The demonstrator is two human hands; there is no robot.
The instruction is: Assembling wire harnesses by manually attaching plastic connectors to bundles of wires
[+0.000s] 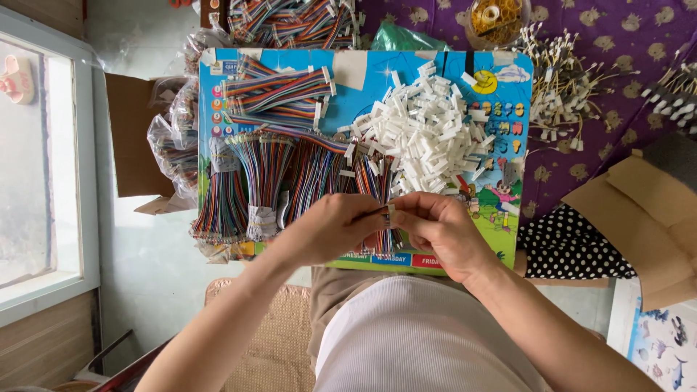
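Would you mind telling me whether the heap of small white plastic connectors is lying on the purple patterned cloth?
No, the heap of small white plastic connectors lies on the colourful cartoon-printed board, beside the purple patterned cloth.

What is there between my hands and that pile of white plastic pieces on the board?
Nothing visible blocks the way. Both hands, left hand and right hand, pinch a small piece together just below the pile of white plastic pieces. Only the ends of the coloured wire bundles lie between, flat on the board.
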